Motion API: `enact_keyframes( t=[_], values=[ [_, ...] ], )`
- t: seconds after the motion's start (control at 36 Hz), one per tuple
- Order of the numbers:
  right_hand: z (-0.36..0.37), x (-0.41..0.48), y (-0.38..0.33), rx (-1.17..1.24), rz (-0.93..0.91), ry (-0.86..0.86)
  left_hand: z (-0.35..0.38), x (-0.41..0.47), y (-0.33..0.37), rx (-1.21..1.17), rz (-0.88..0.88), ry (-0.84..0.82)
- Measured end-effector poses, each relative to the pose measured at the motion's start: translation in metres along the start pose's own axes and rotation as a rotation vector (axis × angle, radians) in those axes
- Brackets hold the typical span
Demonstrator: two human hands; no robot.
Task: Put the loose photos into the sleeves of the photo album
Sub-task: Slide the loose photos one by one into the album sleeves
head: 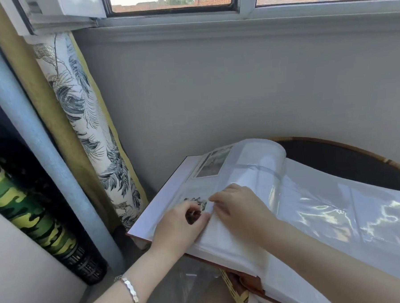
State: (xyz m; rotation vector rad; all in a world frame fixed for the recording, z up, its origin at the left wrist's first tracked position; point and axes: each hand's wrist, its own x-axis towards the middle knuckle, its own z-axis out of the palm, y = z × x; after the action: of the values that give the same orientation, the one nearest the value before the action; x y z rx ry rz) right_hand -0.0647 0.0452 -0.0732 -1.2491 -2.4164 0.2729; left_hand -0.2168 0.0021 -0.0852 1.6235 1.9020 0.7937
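From the head view, a large white-paged photo album (317, 205) with clear plastic sleeves lies open on a round dark counter (338, 154) with a woven cane rim, set below a grey wall and a window (170, 1). Several pages arch over in a loose curl at the album's far middle.

The left hand (181, 225) rests on the album's left page. Its fingers are curled inward, and thumb and fingertips pinch a small loose photo (196, 209) with a dark print. The photo lies at the inner edge of the lower left sleeve, partly hidden by the fingers. A silver bracelet (131, 291) circles that wrist.

The right hand (240, 208) comes in over the right page, just beside the left hand. Its fingers are bent, and their tips touch the clear sleeve edge (210, 205) next to the photo. Whether they pinch the plastic or only press on it cannot be told.

A pale landscape photo (210, 164) already sits in the upper left sleeve.
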Motion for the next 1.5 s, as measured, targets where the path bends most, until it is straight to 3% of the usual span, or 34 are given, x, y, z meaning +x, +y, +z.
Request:
enact_keyframes(
  t=[0.28, 0.44, 0.64, 0.92, 1.0, 1.14, 1.31, 1.5],
  values=[
    [-0.002, -0.016, 0.015, 0.008, 0.040, 0.085, 0.000, 0.003, 0.001, -0.011, -0.068, 0.062],
    [-0.004, -0.017, 0.012, 0.024, 0.061, 0.068, 0.005, 0.001, 0.001, -0.004, -0.029, 0.010],
    [-0.005, -0.016, 0.009, 0.019, 0.069, 0.038, 0.004, -0.005, -0.009, 0.226, 0.061, 0.140],
    [-0.006, -0.016, 0.008, 0.021, 0.068, 0.011, 0.003, 0.000, -0.013, -0.092, -0.139, 0.118],
    [-0.009, -0.021, 0.009, 0.081, 0.072, -0.009, -0.002, 0.004, -0.014, -0.034, -0.155, 0.040],
    [-0.035, -0.052, 0.025, 0.124, 0.100, 0.033, -0.002, 0.012, 0.014, 0.253, -0.088, -0.115],
    [-0.093, -0.112, 0.078, 0.014, 0.327, 0.034, 0.034, 0.001, 0.094, 0.028, 0.204, -0.075],
    [-0.135, -0.189, 0.149, -0.236, 0.678, -0.001, 0.091, -0.024, 0.160, -0.034, 0.515, -0.252]
  ],
)
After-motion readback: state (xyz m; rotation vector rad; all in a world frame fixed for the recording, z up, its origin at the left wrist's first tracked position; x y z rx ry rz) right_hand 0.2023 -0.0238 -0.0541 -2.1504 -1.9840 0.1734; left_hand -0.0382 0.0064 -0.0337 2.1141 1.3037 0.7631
